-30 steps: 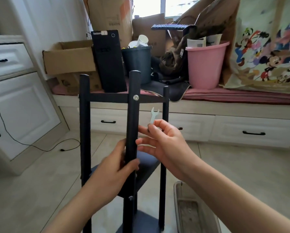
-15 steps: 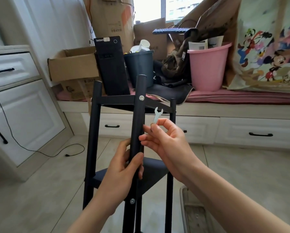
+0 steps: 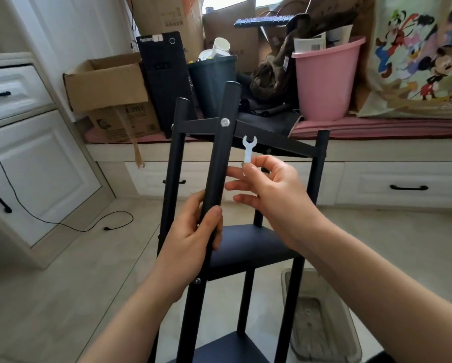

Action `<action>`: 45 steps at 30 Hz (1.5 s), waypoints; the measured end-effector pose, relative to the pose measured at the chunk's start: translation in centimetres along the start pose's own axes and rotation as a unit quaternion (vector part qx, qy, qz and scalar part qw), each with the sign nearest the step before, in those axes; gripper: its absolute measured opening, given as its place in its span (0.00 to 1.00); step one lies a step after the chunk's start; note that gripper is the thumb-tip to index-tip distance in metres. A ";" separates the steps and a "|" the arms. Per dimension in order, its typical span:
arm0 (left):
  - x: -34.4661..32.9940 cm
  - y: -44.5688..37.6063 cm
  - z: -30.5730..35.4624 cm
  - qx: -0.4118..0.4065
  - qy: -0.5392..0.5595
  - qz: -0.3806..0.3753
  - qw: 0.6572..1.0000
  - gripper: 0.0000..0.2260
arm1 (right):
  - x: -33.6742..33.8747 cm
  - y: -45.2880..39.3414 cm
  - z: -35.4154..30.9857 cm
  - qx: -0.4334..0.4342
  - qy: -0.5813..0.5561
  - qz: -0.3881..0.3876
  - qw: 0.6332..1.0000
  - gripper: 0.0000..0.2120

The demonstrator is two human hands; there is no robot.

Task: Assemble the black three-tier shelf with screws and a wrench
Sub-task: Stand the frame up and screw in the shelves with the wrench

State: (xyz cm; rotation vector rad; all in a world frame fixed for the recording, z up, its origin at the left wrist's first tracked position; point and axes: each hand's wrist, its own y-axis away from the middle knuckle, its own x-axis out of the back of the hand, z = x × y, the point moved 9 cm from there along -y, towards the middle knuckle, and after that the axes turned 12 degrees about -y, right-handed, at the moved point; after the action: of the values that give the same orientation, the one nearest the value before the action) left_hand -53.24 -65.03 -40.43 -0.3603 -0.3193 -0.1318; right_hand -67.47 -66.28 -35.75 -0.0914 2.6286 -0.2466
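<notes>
The black three-tier shelf (image 3: 248, 247) stands upright on the tiled floor in front of me, its round posts joined by dark boards. My left hand (image 3: 193, 239) grips the nearest post (image 3: 221, 158) about halfway up. A silver screw head (image 3: 224, 122) shows on that post at the top board, and a second screw (image 3: 197, 281) sits below my left hand. My right hand (image 3: 269, 184) pinches a small silver wrench (image 3: 249, 149) by its lower end, its open jaw pointing up, just right of the gripped post.
A clear plastic tray (image 3: 321, 318) lies on the floor at the lower right beside the shelf. Behind it runs a window bench with a pink bucket (image 3: 324, 79), a black bin (image 3: 211, 79), a black computer case (image 3: 164, 79) and cardboard boxes (image 3: 107, 85). White cabinets stand at the left; a black cable (image 3: 70, 226) trails there.
The shelf has turned, so its right rear post and top board now show further to the right. My right hand with the wrench has risen slightly; my left hand stays on the post.
</notes>
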 end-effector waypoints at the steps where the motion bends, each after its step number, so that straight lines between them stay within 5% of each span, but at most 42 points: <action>1: -0.1 0.0 0.0 -0.002 -0.004 0.006 1.000 0.09 | 0.3 -0.1 -0.1 0.003 0.011 0.009 1.000 0.05; 4: -0.2 -0.1 0.4 -0.016 -0.009 0.022 1.000 0.06 | 1.0 -0.4 -1.1 0.053 0.102 0.024 0.993 0.05; 8: -0.4 -0.3 0.5 -0.011 -0.006 0.049 0.999 0.14 | 0.9 -0.3 -1.9 0.125 0.246 0.020 0.961 0.08; 12: -0.6 -0.4 1.2 -0.025 -0.012 0.070 0.997 0.16 | 1.4 -0.6 -1.4 0.102 0.280 0.029 0.954 0.10; 20: -0.8 -0.4 0.8 -0.025 -0.017 0.080 0.996 0.16 | 3.1 -2.2 -1.3 0.046 0.256 0.093 0.961 0.11; 45: -1.3 0.0 1.9 -0.039 -0.060 0.043 0.996 0.19 | 2.0 -2.9 -1.4 0.056 0.150 0.073 0.984 0.10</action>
State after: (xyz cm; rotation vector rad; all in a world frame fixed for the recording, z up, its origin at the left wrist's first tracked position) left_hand -54.97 -64.20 -39.16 -0.4588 -0.4178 -0.0371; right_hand -69.85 -69.07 -34.95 0.1904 2.8944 -0.3839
